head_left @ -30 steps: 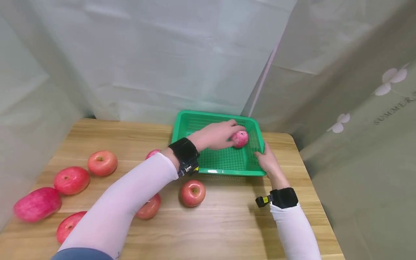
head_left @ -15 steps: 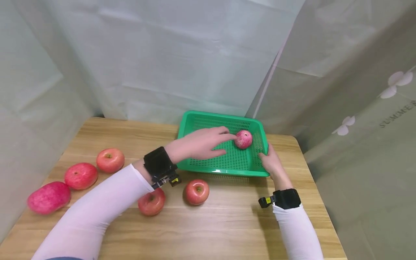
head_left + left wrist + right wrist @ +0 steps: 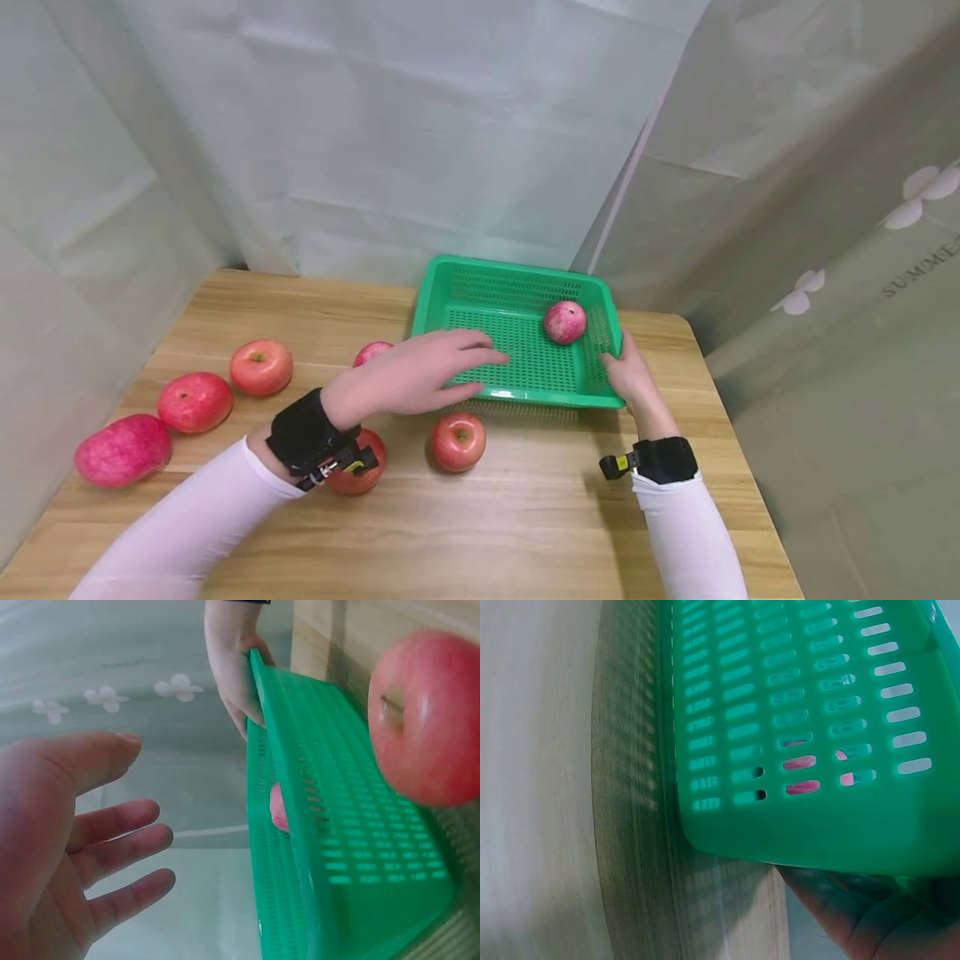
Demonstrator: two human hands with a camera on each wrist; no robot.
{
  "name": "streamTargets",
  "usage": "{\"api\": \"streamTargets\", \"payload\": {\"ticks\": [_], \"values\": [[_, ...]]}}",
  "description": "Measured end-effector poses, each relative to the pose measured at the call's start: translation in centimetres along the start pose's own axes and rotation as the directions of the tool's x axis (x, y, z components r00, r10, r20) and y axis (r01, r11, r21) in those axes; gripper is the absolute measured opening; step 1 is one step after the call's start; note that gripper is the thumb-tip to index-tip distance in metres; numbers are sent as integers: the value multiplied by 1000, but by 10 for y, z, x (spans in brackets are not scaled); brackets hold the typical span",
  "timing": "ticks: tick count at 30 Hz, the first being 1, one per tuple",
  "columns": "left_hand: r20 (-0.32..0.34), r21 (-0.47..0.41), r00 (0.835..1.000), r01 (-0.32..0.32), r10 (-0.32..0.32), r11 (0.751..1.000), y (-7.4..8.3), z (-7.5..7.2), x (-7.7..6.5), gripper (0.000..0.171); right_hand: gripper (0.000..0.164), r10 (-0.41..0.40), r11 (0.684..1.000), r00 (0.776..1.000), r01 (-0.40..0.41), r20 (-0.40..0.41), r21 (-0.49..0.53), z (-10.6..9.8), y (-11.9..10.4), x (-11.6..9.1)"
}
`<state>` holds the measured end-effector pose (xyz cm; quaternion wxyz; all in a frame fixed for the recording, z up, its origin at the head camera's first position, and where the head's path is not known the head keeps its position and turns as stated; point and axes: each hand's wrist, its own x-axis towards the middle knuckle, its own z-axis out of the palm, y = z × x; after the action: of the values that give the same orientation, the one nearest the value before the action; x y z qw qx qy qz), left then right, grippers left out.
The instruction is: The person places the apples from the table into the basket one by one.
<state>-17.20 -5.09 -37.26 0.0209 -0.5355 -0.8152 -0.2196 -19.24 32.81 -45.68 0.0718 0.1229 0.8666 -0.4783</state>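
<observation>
A green perforated plastic basket point(image 3: 517, 396) stands at the back of the wooden table with one pink-red apple point(image 3: 565, 322) at its right end. My right hand point(image 3: 630, 377) grips the basket's right rim, thumb on the inner side; the right wrist view has this hand point(image 3: 885, 915) under the basket's edge. Over the basket's front left corner is my left hand point(image 3: 423, 371), its fingers spread and holding nothing. In the left wrist view its palm point(image 3: 45, 847) is bare, apart from the basket. A red apple point(image 3: 458, 442) sits on the table just in front of the basket.
Another apple point(image 3: 367, 471) is partly covered by the left wrist strap, and a pink one point(image 3: 371, 352) shows behind the left hand. At the left lie two red apples point(image 3: 261, 367) and a longer, darker pink fruit point(image 3: 123, 451). Pale curtains point(image 3: 420, 167) hang behind the table.
My left hand has let go of the apple inside the basket and drawn back left and toward me. The right hand keeps its grip on the rim. The view has shifted slightly.
</observation>
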Motion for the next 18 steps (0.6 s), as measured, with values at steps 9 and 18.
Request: {"api": "streamTargets", "payload": {"ticks": [9,18], "values": [[-20,-12,1000,-2,2,1000,13,12,-29,43,68,-11,1000,1000,11,-2,1,0,-1,1],[64,-46,997,49,-46,998,18,27,-47,46,69,-6,1000,1000,6,-3,-3,0,0,0]]}}
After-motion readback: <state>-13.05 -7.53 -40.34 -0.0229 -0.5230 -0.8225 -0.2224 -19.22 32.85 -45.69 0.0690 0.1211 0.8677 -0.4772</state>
